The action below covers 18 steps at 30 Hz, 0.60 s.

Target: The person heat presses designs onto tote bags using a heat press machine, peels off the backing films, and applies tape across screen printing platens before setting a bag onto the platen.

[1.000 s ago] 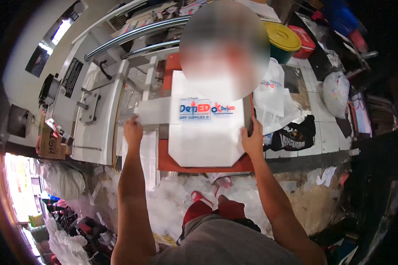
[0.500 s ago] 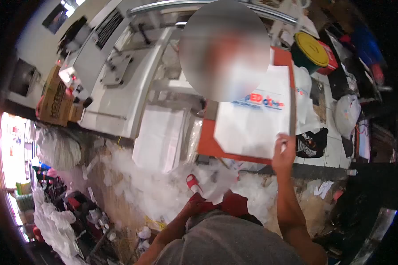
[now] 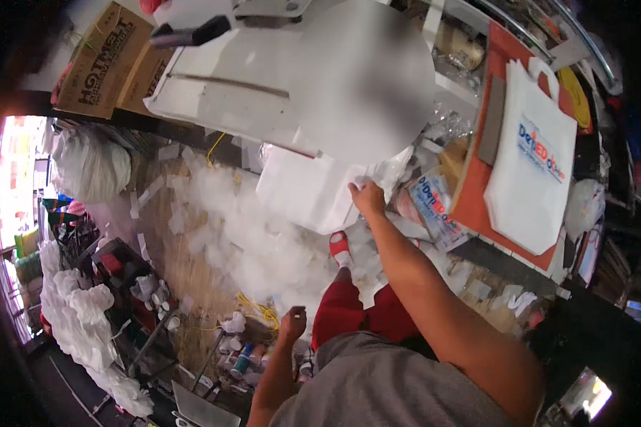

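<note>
My right hand [image 3: 367, 198] is at the right edge of a stack of plain white bags [image 3: 310, 186], its fingers pinched on the edge of the top bag. My left hand [image 3: 293, 324] hangs in front of my body with curled fingers; a small dark bit shows at its top, too small to name. To the right, a white tote bag with blue and red print [image 3: 538, 160] lies flat on an orange-red board [image 3: 473, 188], its handle loop at the far end. Neither hand touches that bag.
A white machine table [image 3: 228, 96] stands ahead, with a cardboard box [image 3: 103, 64] at its left. Printed plastic packaging [image 3: 434, 210] lies beside the board. White fluff [image 3: 242, 228] and a yellow cord [image 3: 258, 311] are on the floor. Piled white bundles [image 3: 78, 313] sit at left.
My right hand has left the printed tote bag and moved left to the plain white stack. My left hand has come away from my thigh. The view has turned left.
</note>
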### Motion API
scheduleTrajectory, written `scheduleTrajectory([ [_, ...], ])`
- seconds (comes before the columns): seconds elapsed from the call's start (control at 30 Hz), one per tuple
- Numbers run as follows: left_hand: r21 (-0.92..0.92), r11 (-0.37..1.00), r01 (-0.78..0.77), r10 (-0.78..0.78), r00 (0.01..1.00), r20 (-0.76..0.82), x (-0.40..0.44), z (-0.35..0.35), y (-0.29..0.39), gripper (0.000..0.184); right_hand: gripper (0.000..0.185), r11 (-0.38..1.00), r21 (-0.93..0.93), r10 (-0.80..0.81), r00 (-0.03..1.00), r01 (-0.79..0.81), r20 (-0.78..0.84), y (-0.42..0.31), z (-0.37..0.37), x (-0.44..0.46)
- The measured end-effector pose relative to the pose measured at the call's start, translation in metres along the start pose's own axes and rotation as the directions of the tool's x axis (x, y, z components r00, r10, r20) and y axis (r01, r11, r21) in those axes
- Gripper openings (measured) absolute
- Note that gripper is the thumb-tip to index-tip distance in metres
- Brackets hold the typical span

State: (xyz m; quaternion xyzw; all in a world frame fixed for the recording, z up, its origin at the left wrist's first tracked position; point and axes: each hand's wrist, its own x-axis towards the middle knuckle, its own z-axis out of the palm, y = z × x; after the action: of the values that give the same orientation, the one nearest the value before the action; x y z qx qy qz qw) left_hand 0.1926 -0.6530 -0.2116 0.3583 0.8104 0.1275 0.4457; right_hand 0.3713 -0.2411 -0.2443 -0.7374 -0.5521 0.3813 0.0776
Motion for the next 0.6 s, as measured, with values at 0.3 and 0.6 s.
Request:
scheduleTrajectory([
  [0.3, 0.121, 0.976, 0.179, -0.193, 0.974, 0.115, -0.037, -0.004, -0.080, 0.026, 0.038, 0.955, -0.174, 0.231, 0.971, -0.239, -0.067, -0.003, 0.028, 0.016],
  [0.6, -0.691, 0.645, 0.327, -0.294, 0.940, 0.172, 0.089, -0.049, 0.021, 0.047, 0.020, 0.751, 0.652, -0.125, 0.947, -0.105, 0.296, 0.010, -0.073, -0.047],
])
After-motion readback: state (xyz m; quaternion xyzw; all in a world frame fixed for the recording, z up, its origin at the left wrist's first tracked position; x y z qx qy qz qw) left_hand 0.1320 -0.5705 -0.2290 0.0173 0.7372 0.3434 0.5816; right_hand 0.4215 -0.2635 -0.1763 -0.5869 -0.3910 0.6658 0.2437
